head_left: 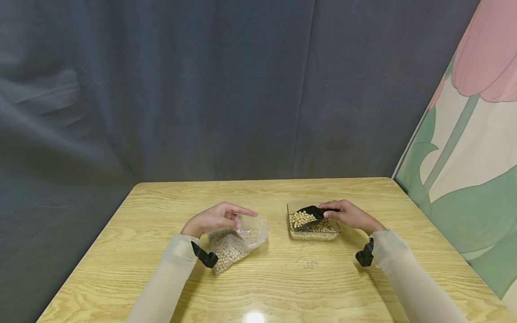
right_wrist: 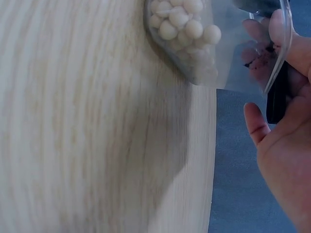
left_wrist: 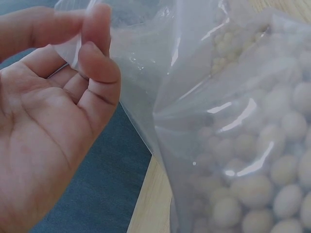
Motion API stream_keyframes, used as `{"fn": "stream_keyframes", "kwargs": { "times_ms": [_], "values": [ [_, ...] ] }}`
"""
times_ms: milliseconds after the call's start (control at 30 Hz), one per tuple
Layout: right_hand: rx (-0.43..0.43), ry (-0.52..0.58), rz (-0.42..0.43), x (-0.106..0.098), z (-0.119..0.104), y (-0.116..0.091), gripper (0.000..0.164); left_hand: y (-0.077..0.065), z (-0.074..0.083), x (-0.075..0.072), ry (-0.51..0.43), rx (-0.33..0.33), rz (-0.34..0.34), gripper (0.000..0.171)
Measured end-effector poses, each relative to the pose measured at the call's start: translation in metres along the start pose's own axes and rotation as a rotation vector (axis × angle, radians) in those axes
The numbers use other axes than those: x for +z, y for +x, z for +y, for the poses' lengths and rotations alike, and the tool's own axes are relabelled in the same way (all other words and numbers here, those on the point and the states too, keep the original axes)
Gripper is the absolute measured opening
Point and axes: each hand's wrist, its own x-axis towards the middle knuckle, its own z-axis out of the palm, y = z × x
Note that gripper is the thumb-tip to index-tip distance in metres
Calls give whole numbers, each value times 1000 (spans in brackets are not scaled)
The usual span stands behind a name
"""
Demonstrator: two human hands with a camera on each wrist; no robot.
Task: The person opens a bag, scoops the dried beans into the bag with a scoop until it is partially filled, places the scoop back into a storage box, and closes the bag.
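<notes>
My left hand [head_left: 214, 219] pinches the rim of a clear plastic bag [head_left: 231, 248] that lies on the table, its mouth spread toward the right. Dried soybeans [left_wrist: 252, 191] fill the lower part of the bag. To the right stands a clear rectangular container [head_left: 313, 238] holding more of these beans [right_wrist: 179, 18]. My right hand [head_left: 350, 215] grips the handle of a black scoop [head_left: 313, 211] at the container's right side. The scoop's blade slants down into the container, with beans [head_left: 300, 218] at its front and around it.
Everything rests on a light wood-grain table [head_left: 282, 291]. A dark curtain [head_left: 226, 98] hangs behind and along the left, and a flower-patterned panel [head_left: 456, 179] borders the right edge. Black wrist cameras are strapped over both sleeves [head_left: 161, 278].
</notes>
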Motion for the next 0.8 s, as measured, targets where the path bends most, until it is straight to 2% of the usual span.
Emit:
{"fn": "stream_keyframes", "kwargs": {
  "times_ms": [367, 800],
  "values": [
    [-19, 15, 23, -1, 8, -3, 46, 0, 0, 1, 5, -7, 10, 49],
    [30, 35, 64, 0, 10, -2, 45, 0, -2, 0, -12, 18, -8, 49]
  ]
}}
